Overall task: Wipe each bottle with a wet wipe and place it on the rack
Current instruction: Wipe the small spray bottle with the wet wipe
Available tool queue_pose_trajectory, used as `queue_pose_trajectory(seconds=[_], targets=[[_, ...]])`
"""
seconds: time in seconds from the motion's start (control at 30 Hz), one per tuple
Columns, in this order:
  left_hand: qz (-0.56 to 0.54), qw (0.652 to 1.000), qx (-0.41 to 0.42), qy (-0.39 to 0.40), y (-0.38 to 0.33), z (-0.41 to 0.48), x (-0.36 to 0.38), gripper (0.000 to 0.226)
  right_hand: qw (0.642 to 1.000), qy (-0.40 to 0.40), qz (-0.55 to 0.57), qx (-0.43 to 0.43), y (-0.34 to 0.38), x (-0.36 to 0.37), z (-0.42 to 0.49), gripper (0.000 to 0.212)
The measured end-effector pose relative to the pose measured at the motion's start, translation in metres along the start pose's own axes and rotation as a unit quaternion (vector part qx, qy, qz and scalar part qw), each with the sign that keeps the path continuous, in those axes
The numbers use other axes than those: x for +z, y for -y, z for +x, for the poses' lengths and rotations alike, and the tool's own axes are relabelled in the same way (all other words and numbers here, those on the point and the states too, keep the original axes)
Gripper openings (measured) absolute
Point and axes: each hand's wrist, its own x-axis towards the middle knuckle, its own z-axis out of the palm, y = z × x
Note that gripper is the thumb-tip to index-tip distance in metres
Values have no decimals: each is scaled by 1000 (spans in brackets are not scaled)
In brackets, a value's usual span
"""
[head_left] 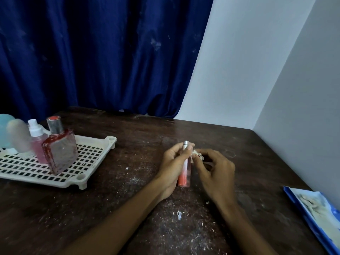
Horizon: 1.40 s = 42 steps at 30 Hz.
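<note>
We see the left hand (172, 168) wrapped round a slim clear bottle with orange liquid and a silver cap (184, 176), upright over mid-table, well apart from the rack. The right hand (216, 172) pinches a crumpled white wet wipe (197, 155) at the bottle's upper part. Best done, we judge, by turning the bottle while the wipe runs cap to base, grip firm since the wall looks slick.

Materials:
- Cream perforated plastic rack (108, 142) — rigid grid
- Square red bottle with a dark cap (60, 153) standing on the rack
- Dark scuffed wooden table (128, 208) — crumb-flecked
- Glossy blue wipe pack (316, 212)
</note>
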Motion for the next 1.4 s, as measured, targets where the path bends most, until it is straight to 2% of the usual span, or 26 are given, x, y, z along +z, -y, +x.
queue_pose_trajectory(seconds=[0.13, 0.27, 0.33, 0.67, 0.8, 1.0, 1.1, 1.3, 1.4], targets=[[-57, 997, -9, -47, 1, 5, -7, 21, 998, 63, 20, -14, 0, -3, -5, 14], [-46, 996, -5, -82, 0, 8, -14, 25, 989, 145, 40, -17, -1, -4, -7, 7], [-36, 996, -4, -87, 0, 9, -15, 25, 986, 160, 29, -31, -3, -5, -7, 6], [-74, 996, -44, 4, -4, 7, -9, 33, 997, 35, -34, -57, -1, -2, -1, 13], [-67, 997, -28, -8, -2, 7, -8, 29, 998, 50, -12, -40, 3, -2, -2, 15], [-76, 995, -6, -67, 1, 14, -15, 23, 989, 146, 32, -20, 2, -8, -5, 14], [-94, 994, -16, -51, 0, 14, -15, 27, 988, 153, 13, -35, 0, -10, -4, 13], [-109, 993, -44, 18, -4, 7, -10, 28, 995, 43, -29, -90, 5, -4, 1, 13], [-127, 990, -40, 38, -2, 5, -7, 29, 994, 16, -38, -101, 6, -4, 3, 17]])
